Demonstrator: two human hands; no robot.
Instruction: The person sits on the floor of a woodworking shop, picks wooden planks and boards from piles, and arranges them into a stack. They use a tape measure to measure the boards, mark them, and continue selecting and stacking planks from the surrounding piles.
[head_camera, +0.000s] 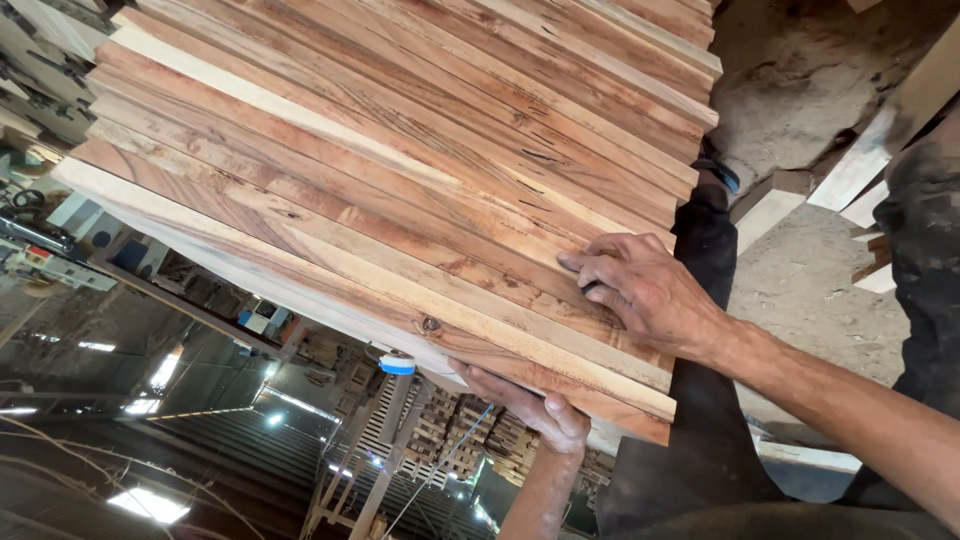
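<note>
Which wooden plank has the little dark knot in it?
The knotted plank lies near the stack's lower edge, with a round dark knot close to the left hand. The other planks show only grain streaks.

reddish-brown planks streaked with pale cream edges and dark grain lines; grey dusty floor

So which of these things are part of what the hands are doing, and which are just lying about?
In hand:
- stack of reddish wooden slats
- right hand, flat on top of the stack
- left hand, under the stack's edge

Lying about:
- pale wood offcuts on the dirt floor
- stacked pallets in the background
</note>
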